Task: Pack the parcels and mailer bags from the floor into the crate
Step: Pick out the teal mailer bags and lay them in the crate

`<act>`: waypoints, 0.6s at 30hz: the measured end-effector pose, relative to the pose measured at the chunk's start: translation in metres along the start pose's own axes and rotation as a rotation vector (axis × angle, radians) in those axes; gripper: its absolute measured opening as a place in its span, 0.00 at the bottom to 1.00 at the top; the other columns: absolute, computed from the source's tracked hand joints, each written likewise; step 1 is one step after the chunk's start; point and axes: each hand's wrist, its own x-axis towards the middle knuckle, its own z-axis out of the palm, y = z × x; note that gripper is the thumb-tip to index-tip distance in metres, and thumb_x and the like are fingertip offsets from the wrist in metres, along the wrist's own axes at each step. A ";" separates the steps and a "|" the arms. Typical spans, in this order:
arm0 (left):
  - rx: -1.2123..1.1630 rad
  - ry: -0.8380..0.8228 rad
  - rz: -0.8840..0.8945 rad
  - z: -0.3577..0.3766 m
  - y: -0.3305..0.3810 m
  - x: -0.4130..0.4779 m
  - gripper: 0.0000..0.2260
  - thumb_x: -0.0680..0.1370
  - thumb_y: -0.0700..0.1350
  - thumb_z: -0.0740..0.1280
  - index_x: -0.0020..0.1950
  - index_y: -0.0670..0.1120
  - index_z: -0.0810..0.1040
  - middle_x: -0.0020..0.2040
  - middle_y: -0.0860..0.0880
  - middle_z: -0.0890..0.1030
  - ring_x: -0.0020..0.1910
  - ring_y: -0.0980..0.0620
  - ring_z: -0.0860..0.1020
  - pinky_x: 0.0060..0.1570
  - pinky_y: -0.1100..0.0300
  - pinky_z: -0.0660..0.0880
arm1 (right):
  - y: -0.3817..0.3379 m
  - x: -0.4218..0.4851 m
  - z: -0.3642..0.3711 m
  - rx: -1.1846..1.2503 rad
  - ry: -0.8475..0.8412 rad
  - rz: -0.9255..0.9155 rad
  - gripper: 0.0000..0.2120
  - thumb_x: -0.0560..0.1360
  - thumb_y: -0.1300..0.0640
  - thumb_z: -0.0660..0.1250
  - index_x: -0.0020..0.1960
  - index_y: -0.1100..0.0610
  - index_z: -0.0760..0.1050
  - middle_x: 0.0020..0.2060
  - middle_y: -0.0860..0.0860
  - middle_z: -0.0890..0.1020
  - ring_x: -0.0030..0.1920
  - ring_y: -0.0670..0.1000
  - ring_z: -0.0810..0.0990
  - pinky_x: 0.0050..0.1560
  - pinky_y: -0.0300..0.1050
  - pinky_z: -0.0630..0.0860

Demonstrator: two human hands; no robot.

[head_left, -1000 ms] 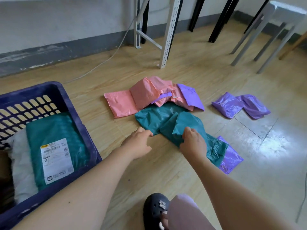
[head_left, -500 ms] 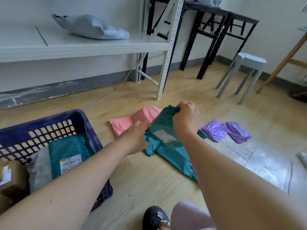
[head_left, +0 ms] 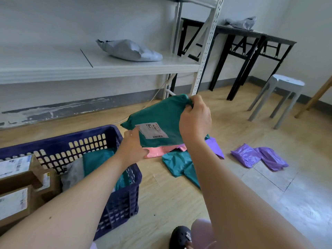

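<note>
A teal mailer bag [head_left: 161, 119] with a white label hangs in the air above the floor pile. My right hand [head_left: 195, 119] grips its upper right corner. My left hand [head_left: 133, 144] holds its lower left edge, thumb on the label side. Below lie a pink mailer bag [head_left: 154, 151], another teal mailer bag [head_left: 179, 164] and a purple mailer bag [head_left: 215, 148], partly hidden by my right arm. Two more purple bags [head_left: 258, 157] lie further right. The dark blue crate [head_left: 107, 135] at left holds a teal bag, a grey bag and cardboard parcels [head_left: 19, 186].
A white metal shelf [head_left: 100, 69] with a grey bag [head_left: 129, 51] on it stands behind the crate. A black folding table [head_left: 251, 35] and a grey stool [head_left: 285, 87] stand at the back right. A wooden leg leans at the far right edge. My black shoe [head_left: 181, 238] is at the bottom.
Both hands took the teal mailer bag off the floor pile and raised it up and leftward toward the crate. The view tilted upward, showing the shelf and table.
</note>
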 end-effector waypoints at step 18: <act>-0.037 0.504 -0.112 -0.049 -0.037 0.002 0.07 0.79 0.45 0.63 0.51 0.42 0.76 0.39 0.48 0.76 0.39 0.45 0.73 0.35 0.57 0.64 | -0.072 -0.034 0.046 0.271 -0.127 -0.449 0.16 0.75 0.68 0.57 0.56 0.56 0.76 0.53 0.50 0.80 0.55 0.54 0.72 0.45 0.39 0.62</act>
